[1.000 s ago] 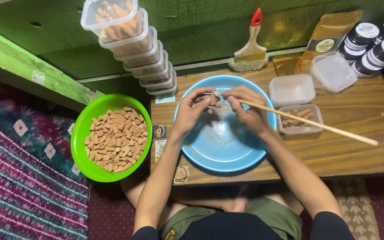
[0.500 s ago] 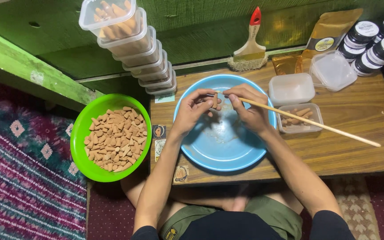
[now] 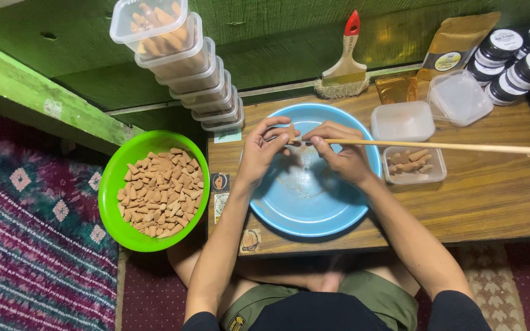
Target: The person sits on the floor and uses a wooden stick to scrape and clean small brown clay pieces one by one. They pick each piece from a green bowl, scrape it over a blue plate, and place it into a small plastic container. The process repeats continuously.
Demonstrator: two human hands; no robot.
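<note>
Head view: over the blue bowl point(image 3: 302, 202) on the counter point(image 3: 492, 190), the left hand point(image 3: 262, 153) pinches a small tan cone point(image 3: 290, 132), fingers closed on it. Right hand point(image 3: 341, 156) grips a long wooden stick point(image 3: 437, 146). Behind stand a gold pouch point(image 3: 452, 49) with a round label and black jars point(image 3: 516, 58) with white lids.
</note>
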